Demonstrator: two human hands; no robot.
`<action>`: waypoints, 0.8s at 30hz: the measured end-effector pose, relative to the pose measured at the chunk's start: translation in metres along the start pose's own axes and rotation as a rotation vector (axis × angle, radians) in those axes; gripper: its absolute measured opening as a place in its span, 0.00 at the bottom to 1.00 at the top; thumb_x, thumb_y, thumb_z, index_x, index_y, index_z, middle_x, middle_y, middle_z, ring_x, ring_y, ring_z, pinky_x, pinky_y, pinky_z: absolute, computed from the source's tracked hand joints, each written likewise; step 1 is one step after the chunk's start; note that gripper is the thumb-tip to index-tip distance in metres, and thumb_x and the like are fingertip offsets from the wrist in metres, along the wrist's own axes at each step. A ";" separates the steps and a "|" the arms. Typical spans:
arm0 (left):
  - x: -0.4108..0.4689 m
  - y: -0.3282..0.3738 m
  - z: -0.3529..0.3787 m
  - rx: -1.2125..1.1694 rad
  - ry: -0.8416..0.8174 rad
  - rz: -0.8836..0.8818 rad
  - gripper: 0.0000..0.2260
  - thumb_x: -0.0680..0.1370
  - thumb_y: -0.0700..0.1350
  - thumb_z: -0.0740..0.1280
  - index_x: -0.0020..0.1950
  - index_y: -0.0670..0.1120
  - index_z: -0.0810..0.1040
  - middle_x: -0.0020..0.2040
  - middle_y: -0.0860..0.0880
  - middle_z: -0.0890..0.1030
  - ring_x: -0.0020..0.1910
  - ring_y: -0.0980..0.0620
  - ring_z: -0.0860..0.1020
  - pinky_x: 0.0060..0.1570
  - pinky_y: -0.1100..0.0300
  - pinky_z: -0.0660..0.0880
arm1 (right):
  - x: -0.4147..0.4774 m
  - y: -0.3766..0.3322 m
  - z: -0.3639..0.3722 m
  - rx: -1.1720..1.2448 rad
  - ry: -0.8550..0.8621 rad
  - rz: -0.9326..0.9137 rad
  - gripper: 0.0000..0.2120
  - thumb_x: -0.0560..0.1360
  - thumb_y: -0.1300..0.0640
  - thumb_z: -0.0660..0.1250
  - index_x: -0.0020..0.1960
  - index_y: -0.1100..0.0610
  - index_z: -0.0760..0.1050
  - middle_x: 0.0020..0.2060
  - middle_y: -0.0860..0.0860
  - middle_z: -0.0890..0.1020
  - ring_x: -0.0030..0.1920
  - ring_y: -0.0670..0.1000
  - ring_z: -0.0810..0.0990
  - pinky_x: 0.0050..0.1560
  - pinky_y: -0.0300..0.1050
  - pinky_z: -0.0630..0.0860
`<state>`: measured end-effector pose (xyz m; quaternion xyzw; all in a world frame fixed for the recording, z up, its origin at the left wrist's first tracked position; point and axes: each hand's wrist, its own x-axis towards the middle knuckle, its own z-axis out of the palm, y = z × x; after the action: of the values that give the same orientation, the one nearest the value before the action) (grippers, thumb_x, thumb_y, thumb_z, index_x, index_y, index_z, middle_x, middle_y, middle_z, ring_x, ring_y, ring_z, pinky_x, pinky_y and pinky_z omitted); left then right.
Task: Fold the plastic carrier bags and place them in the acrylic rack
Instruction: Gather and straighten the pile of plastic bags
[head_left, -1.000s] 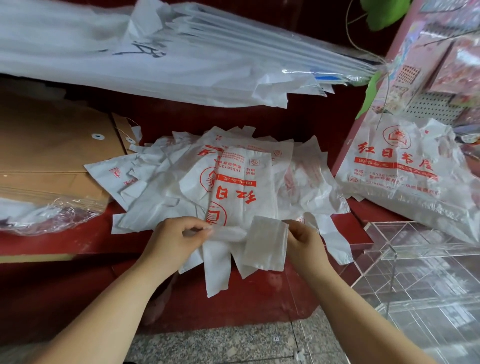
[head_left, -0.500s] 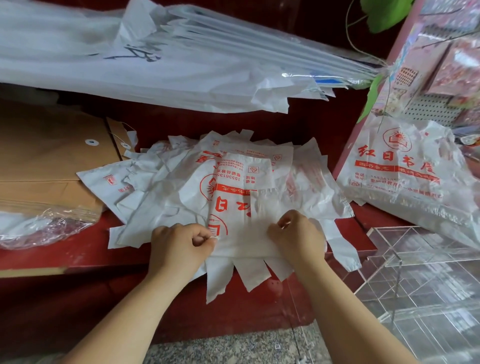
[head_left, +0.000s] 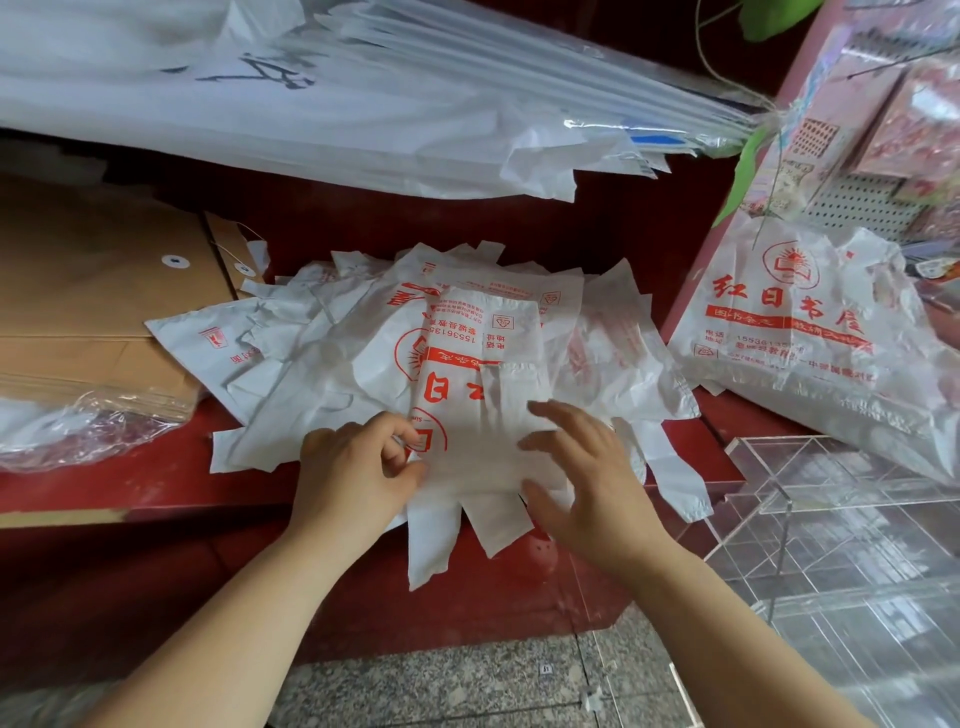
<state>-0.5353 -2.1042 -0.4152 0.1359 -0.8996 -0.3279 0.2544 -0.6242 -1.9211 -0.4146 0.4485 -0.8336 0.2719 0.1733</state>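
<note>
A white carrier bag with red print (head_left: 480, 395) lies folded into a narrow strip on top of a loose pile of the same bags (head_left: 291, 374) on a red shelf. Its handles are turned up over its lower half. My left hand (head_left: 358, 467) pinches the strip's near left edge between thumb and fingers. My right hand (head_left: 582, 467) hovers over or rests on the right side with its fingers spread and nearly straight. The clear acrylic rack (head_left: 810, 525) stands at the lower right, beside the shelf.
A second heap of printed bags (head_left: 810, 332) leans at the right above the rack. Brown envelopes (head_left: 98, 306) lie at the left, with clear wrapped packets (head_left: 67, 441) in front. Large white plastic-wrapped sheets (head_left: 322, 98) overhang the shelf. Grey stone floor (head_left: 431, 686) shows below.
The bag's handles have been folded up onto its body. My right hand went from gripping the lower edge to an open, spread position. The left hand stays at the left edge.
</note>
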 end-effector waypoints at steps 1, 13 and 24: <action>0.000 0.000 0.000 0.006 -0.006 0.003 0.12 0.68 0.39 0.74 0.39 0.51 0.73 0.25 0.58 0.72 0.32 0.64 0.70 0.48 0.56 0.66 | -0.003 0.003 0.002 -0.038 -0.058 -0.039 0.14 0.67 0.52 0.60 0.51 0.52 0.74 0.55 0.54 0.79 0.60 0.51 0.70 0.61 0.55 0.67; -0.009 -0.011 -0.004 0.095 -0.058 0.456 0.18 0.68 0.51 0.62 0.57 0.52 0.74 0.55 0.53 0.79 0.56 0.57 0.72 0.62 0.67 0.61 | -0.001 0.001 0.004 0.126 -0.070 0.161 0.16 0.68 0.59 0.61 0.52 0.60 0.80 0.45 0.53 0.83 0.46 0.51 0.79 0.42 0.32 0.69; -0.010 0.001 -0.002 -0.270 -0.256 -0.032 0.14 0.75 0.39 0.67 0.42 0.61 0.78 0.42 0.55 0.82 0.47 0.59 0.78 0.48 0.65 0.73 | -0.015 0.007 -0.002 0.370 -0.020 0.302 0.08 0.70 0.60 0.60 0.37 0.48 0.73 0.33 0.45 0.74 0.36 0.39 0.72 0.37 0.28 0.66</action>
<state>-0.5260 -2.1004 -0.4172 0.0721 -0.8701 -0.4643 0.1487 -0.6221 -1.9069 -0.4232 0.3453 -0.8290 0.4384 0.0373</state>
